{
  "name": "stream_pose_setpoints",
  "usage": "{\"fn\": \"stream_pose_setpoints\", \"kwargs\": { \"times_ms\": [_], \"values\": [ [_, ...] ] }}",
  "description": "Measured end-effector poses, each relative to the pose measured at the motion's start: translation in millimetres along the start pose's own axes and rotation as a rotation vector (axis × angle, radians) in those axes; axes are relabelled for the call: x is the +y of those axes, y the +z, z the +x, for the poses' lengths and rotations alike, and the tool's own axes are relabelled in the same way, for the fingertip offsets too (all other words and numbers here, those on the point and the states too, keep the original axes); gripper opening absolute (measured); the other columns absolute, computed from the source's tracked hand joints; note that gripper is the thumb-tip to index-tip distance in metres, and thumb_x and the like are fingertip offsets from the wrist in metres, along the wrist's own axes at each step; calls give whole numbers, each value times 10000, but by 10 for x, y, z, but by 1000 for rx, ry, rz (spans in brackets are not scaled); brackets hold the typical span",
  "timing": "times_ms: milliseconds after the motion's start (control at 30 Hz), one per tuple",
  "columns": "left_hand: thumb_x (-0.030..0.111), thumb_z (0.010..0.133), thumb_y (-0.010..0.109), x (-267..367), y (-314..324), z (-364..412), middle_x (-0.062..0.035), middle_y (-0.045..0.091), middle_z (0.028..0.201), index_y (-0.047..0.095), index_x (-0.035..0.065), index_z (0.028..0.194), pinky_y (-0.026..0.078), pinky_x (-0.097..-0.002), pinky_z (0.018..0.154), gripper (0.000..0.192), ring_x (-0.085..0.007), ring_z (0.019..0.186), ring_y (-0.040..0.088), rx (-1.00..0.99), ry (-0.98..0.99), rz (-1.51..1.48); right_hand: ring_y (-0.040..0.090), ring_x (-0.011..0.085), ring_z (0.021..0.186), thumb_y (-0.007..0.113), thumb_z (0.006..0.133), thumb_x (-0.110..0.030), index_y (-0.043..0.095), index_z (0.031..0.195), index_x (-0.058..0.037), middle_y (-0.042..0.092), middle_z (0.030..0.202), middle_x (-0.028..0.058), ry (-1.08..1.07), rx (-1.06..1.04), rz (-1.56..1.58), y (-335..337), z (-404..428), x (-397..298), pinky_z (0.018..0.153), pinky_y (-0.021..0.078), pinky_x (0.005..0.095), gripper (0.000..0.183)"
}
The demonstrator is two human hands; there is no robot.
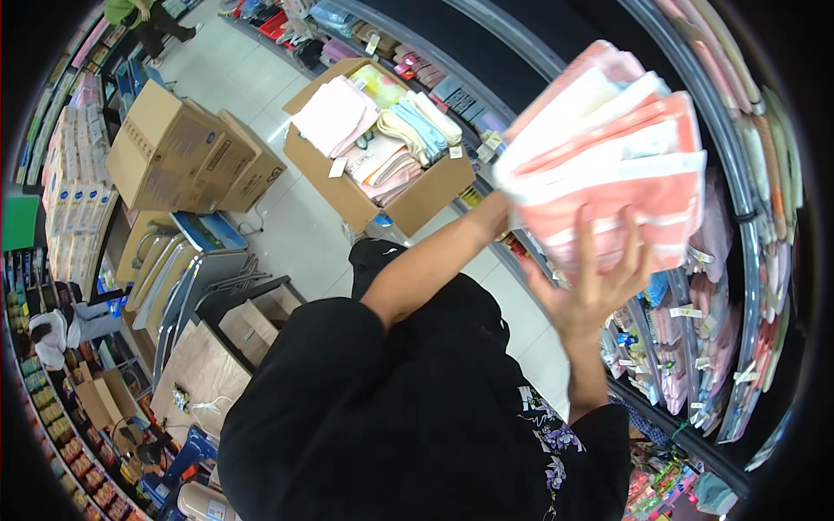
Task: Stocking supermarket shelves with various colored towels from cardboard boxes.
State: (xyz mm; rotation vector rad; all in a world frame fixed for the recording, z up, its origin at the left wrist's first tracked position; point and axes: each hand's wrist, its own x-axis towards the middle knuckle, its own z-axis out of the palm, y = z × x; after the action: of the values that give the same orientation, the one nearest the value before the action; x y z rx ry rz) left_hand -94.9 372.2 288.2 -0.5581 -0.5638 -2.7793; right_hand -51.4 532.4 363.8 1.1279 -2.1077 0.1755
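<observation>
A fanned bundle of folded coral-and-white towels [606, 156] is held up in front of the shelving, slightly blurred. My left wrist [498, 210] reaches behind its left edge, and the towels hide the fingers of that hand. Against the lower front of the bundle lies my right hand [596, 273], fingers spread over the cloth and thumb apart. An open cardboard box [430, 208] stands on the floor before me. Inside it are a pale pink folded towel [332, 114], rolled yellow and blue towels [410, 127] and other folded cloths.
Curved-looking shelves [743, 215] with hanging and stacked towels run along the right. Left of the box stand more cardboard cartons [189, 156] and leaning folding tables and chairs [176, 260]. A person in green [133, 16] is far off; another person [55, 335] bends at the left.
</observation>
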Motion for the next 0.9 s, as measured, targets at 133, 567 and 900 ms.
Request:
{"fn": "stream_pose_setpoints", "kwargs": {
  "times_ms": [133,567,900],
  "values": [
    [522,1036,334,452,-527,-724,-118,447,1531,344,74,1534,420,-413,1146,669,-261,1368,495,290,-137,28,411,358,1245,662,879,-452,735,1235,-168,539,1366,176,22,-249,483,149,-183,-389,1059,328,476,461],
    [531,1032,348,1410,-2541,-1828,-140,451,1523,351,51,1527,421,-411,1142,690,-267,1367,493,860,-300,-168,311,380,1444,696,820,-177,626,1345,-201,389,1516,188,164,-374,721,1972,181,-1870,1199,154,588,531],
    [411,1016,458,2049,-3119,-1749,-184,552,1411,501,24,1415,457,-454,1076,557,-315,1283,553,1310,-823,286,293,331,1493,609,871,-130,640,1334,-240,366,1587,126,406,-455,708,3421,179,-2241,1205,119,580,477]
  ]
}}
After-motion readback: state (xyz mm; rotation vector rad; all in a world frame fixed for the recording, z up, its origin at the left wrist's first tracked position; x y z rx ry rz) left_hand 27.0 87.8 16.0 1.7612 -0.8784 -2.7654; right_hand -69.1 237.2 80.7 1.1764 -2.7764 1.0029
